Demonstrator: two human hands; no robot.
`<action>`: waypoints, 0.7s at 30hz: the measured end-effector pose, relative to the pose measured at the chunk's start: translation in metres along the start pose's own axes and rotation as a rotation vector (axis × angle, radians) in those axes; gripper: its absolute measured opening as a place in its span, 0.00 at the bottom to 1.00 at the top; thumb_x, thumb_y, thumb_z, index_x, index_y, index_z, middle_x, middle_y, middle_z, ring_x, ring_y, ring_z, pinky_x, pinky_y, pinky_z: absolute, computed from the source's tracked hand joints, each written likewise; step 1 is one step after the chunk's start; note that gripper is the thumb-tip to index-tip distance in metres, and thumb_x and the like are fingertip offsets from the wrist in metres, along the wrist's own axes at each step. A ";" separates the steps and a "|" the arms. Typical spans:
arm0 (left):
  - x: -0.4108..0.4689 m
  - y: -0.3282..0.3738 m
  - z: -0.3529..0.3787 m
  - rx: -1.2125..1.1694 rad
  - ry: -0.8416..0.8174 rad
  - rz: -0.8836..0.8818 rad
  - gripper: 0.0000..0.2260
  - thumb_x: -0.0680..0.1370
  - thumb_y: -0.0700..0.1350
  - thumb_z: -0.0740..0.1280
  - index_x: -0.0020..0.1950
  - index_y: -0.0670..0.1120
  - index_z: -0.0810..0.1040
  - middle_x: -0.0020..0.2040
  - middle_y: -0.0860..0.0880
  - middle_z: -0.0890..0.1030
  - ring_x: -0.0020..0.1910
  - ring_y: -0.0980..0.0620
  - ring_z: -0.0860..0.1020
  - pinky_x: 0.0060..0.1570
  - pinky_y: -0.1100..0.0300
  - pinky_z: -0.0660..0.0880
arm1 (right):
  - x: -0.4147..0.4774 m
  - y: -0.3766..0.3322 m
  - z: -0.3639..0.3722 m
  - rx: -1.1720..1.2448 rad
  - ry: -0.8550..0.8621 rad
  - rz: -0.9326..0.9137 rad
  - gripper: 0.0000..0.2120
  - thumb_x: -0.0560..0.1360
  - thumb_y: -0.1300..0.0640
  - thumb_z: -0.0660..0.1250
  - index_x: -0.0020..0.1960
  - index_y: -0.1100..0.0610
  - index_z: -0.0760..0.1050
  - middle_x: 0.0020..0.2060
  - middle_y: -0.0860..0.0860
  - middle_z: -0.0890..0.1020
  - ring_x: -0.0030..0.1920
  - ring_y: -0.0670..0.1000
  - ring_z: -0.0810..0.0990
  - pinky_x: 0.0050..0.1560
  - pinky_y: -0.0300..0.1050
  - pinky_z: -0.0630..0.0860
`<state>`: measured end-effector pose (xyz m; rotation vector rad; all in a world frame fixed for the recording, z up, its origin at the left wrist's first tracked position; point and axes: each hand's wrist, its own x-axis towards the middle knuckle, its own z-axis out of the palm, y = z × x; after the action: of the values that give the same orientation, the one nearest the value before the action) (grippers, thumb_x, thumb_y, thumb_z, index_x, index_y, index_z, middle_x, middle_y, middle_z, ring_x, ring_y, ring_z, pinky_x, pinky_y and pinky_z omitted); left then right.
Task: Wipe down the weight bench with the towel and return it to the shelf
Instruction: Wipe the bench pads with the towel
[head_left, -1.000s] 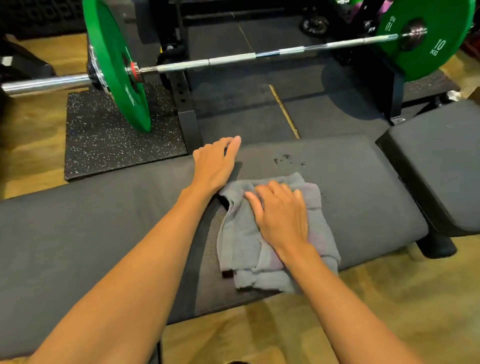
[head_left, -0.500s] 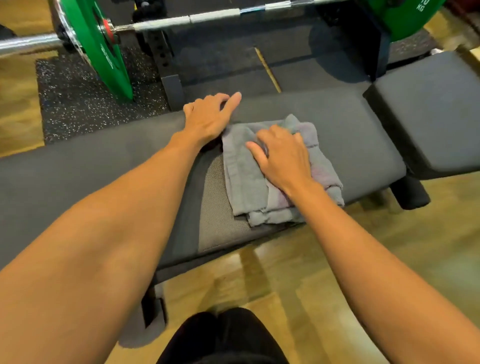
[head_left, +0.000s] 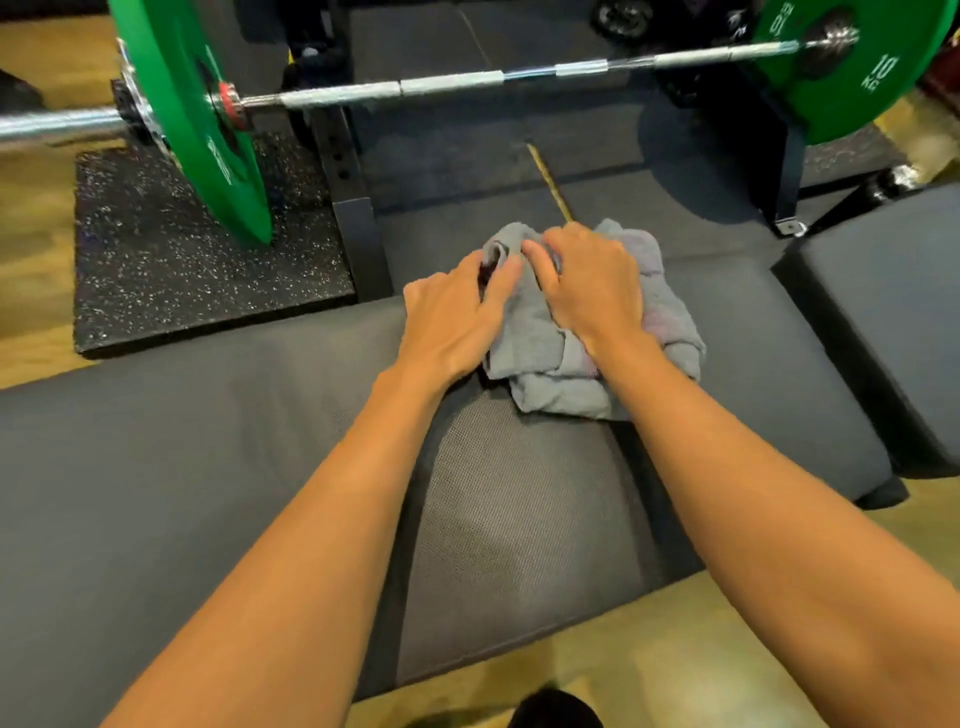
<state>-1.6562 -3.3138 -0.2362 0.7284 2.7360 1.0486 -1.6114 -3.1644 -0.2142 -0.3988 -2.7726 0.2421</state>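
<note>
A crumpled grey towel (head_left: 545, 374) lies bunched at the far edge of the dark grey weight bench pad (head_left: 208, 457). My left hand (head_left: 457, 317) is at the towel's left side, and a raised fold sits pinched between its thumb and fingers. My right hand (head_left: 592, 286) lies on top of the towel, its fingers curled into the cloth at the far edge. Both forearms reach across the bench. No shelf is in view.
A barbell (head_left: 447, 85) with green plates (head_left: 208, 145) rests on a black rack just beyond the bench. A second bench pad (head_left: 893, 312) sits at the right. Speckled black rubber mats (head_left: 156, 270) and wooden floor surround the bench.
My left hand left the bench's far edge and took hold of the towel. The towel, pressed flat before, has moved to the far edge and is now bunched under both hands.
</note>
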 end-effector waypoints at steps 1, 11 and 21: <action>0.000 0.002 0.000 0.012 0.007 0.004 0.24 0.80 0.63 0.48 0.56 0.48 0.74 0.44 0.51 0.79 0.43 0.49 0.72 0.47 0.55 0.56 | 0.014 -0.001 0.003 -0.021 -0.020 -0.009 0.19 0.80 0.45 0.56 0.42 0.58 0.75 0.41 0.55 0.80 0.41 0.59 0.78 0.40 0.52 0.67; 0.001 0.057 0.006 0.198 -0.108 -0.087 0.23 0.81 0.59 0.52 0.67 0.48 0.73 0.63 0.43 0.78 0.62 0.38 0.74 0.62 0.46 0.63 | -0.111 0.034 -0.067 0.128 -0.131 -0.132 0.15 0.79 0.48 0.63 0.40 0.57 0.73 0.37 0.55 0.78 0.40 0.60 0.76 0.42 0.54 0.69; 0.010 0.094 0.062 -0.101 0.026 -0.032 0.21 0.81 0.57 0.52 0.67 0.49 0.74 0.53 0.51 0.82 0.59 0.50 0.75 0.67 0.52 0.58 | -0.118 0.082 -0.070 0.120 -0.001 -0.022 0.16 0.76 0.52 0.65 0.32 0.57 0.69 0.28 0.53 0.74 0.30 0.56 0.74 0.32 0.49 0.67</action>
<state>-1.6108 -3.2115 -0.2204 0.6585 2.6834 1.1876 -1.4605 -3.1137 -0.2009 -0.3374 -2.7445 0.4006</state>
